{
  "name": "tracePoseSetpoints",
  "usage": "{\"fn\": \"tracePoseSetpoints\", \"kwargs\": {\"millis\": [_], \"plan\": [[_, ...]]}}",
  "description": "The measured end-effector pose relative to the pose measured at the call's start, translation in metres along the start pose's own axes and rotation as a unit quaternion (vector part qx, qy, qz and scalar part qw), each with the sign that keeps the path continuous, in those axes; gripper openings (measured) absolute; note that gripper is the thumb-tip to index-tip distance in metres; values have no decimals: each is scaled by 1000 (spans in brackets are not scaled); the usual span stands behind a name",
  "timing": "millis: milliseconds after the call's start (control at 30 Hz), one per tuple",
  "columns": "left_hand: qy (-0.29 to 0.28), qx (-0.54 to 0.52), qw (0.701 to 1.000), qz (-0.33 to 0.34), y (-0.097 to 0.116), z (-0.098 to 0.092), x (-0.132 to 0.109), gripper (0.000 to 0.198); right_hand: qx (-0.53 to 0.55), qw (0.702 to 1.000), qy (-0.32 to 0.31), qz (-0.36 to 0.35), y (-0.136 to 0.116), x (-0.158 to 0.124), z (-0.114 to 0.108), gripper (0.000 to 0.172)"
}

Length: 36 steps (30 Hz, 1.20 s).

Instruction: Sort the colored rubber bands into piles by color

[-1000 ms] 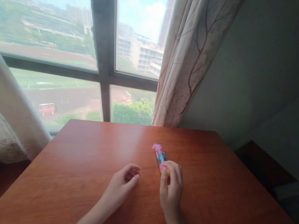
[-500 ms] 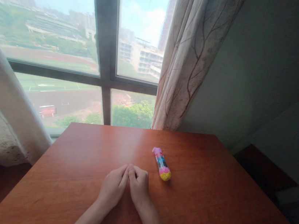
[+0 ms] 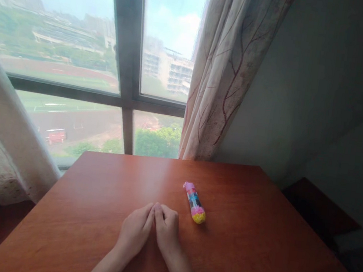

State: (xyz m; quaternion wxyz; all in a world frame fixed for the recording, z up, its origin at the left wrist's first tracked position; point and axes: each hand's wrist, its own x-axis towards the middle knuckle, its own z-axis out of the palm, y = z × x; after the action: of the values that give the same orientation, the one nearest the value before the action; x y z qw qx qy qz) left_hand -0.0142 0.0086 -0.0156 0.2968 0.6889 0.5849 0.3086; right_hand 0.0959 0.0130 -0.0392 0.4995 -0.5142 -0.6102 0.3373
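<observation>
A small tube [image 3: 194,202] with a pink cap and a yellow end, filled with colourful bits, lies on the reddish wooden table [image 3: 255,235]. My left hand [image 3: 134,231] and my right hand [image 3: 166,231] rest side by side on the table, fingertips touching each other, fingers curled under. Neither hand holds anything that I can see. The tube lies a short way to the right of my right hand, not touching it.
A large window [image 3: 125,57] with a dark frame is behind the table. Patterned curtains hang at the right [image 3: 230,71] and at the left [image 3: 0,139]. A dark low piece of furniture [image 3: 319,207] stands beyond the table's right edge.
My right hand has let go of the tube and moved left. Both hands came together at the middle of the table. The tube stays where it lay.
</observation>
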Motion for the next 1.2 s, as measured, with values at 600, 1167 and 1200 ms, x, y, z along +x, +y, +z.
{"fn": "tracePoseSetpoints", "kwargs": {"millis": [600,1167,1200], "plan": [[-9,-6,1000,7,4,-1,0,38,5,1000,-2,-2,-2,0,-2,46],[-4,-27,999,16,2,-5,0,37,-8,1000,-1,-4,-4,-1,1,49],[-4,-29,999,16,2,-5,0,37,-9,1000,-1,-3,-4,-1,1,49]]}}
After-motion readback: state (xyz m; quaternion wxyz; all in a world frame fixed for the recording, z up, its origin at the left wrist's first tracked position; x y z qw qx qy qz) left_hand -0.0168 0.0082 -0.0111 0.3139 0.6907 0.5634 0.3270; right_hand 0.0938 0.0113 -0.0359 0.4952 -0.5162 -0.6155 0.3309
